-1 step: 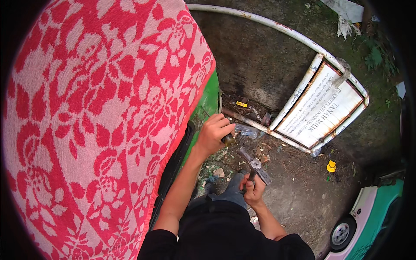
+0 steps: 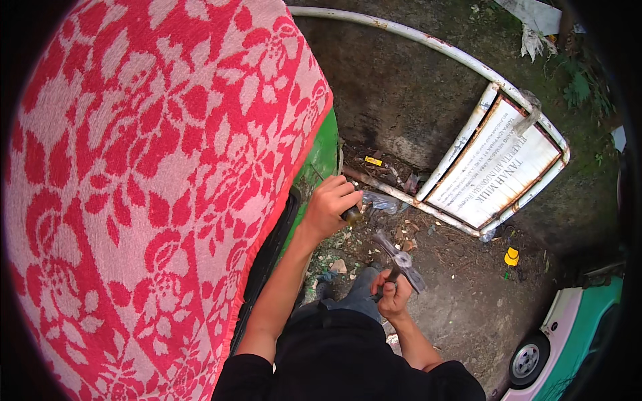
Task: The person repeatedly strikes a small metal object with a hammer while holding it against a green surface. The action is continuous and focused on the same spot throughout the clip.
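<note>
My left hand [image 2: 331,204] is closed around a screwdriver; its dark handle [image 2: 352,214] sticks out behind the fist. The thin shaft reaches up and left to a green vehicle body panel [image 2: 319,150]; whether the tip touches the panel I cannot make out. Lower and to the right, my right hand [image 2: 394,295] grips the handle of a hammer. Its grey metal head [image 2: 400,260] sits above my fingers, slightly blurred and apart from the screwdriver's end.
A red and pink floral cloth [image 2: 167,134] covers the vehicle on the left. A rusty white tube frame with a sign panel [image 2: 495,164] leans ahead to the right. Litter and a yellow scrap [image 2: 511,256] lie on the dirt. A pink and teal vehicle [image 2: 568,334] stands at lower right.
The hammer head has shifted slightly to the right and down, away from the screwdriver. My left hand and the screwdriver stay in place.
</note>
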The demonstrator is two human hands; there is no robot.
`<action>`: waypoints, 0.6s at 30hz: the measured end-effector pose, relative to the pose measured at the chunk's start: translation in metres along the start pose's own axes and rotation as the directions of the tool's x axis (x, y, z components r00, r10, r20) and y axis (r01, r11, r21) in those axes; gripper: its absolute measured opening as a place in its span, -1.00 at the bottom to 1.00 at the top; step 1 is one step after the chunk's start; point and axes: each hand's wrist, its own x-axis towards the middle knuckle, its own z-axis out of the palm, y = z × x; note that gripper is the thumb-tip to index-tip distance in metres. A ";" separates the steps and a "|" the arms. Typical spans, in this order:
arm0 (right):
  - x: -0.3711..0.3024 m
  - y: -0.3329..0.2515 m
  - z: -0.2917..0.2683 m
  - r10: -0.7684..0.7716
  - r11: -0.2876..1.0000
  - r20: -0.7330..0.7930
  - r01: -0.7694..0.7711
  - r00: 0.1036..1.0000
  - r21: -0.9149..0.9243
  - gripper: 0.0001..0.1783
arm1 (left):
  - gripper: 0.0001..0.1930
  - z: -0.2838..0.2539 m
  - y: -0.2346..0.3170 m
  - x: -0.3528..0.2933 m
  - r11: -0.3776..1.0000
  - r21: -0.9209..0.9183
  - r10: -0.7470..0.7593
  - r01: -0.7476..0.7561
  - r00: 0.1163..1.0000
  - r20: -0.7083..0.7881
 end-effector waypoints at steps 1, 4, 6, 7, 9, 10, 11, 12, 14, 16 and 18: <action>0.002 -0.001 0.004 -0.075 0.992 -0.018 0.076 0.997 0.103 -0.57 | -0.72 -0.002 -0.001 0.003 1.000 -0.006 0.000 0.000 1.000 0.003; 0.012 0.009 0.006 -0.217 0.972 0.025 0.214 0.976 0.095 -0.57 | -0.71 -0.001 -0.003 0.007 1.000 0.011 0.005 -0.005 1.000 -0.005; 0.008 0.036 0.000 -0.080 0.976 0.069 0.092 0.994 -0.198 -0.59 | -0.70 0.003 -0.004 0.008 1.000 0.008 0.013 -0.013 1.000 -0.012; 0.014 0.035 -0.002 -0.028 0.934 0.151 0.080 0.988 -0.347 -0.62 | -0.69 0.004 -0.005 0.008 1.000 0.011 0.017 -0.017 1.000 -0.016; 0.011 0.036 0.001 -0.072 0.980 0.016 0.074 0.997 -0.185 -0.64 | -0.77 0.005 -0.003 0.003 1.000 0.017 0.023 -0.022 0.999 -0.032; 0.011 0.036 0.001 -0.088 0.991 -0.052 0.082 0.995 -0.103 -0.64 | -0.80 0.003 -0.002 0.002 0.999 0.021 0.027 -0.026 0.999 -0.044; 0.013 0.038 -0.007 -0.147 0.985 -0.009 0.145 0.989 -0.097 -0.66 | -0.84 0.001 -0.002 0.003 1.000 0.005 0.018 -0.018 0.997 -0.078; 0.013 0.037 -0.007 -0.184 0.983 -0.050 0.183 0.982 -0.022 -0.67 | -0.85 -0.003 -0.001 0.005 1.000 -0.011 0.009 -0.010 0.994 -0.113; 0.016 0.027 0.000 -0.238 0.957 -0.142 0.257 0.961 0.133 -0.69 | -0.82 -0.008 -0.001 0.006 0.999 -0.047 -0.007 -0.001 0.988 -0.157; 0.023 0.022 -0.001 -0.356 0.933 0.001 0.355 0.935 0.062 -0.49 | -0.77 -0.010 0.000 0.007 0.996 -0.094 -0.012 -0.005 0.982 -0.188; 0.025 0.040 -0.002 -0.446 0.895 0.099 0.446 0.889 0.032 -0.51 | -0.76 -0.011 -0.001 0.005 0.996 -0.089 0.006 -0.022 0.984 -0.179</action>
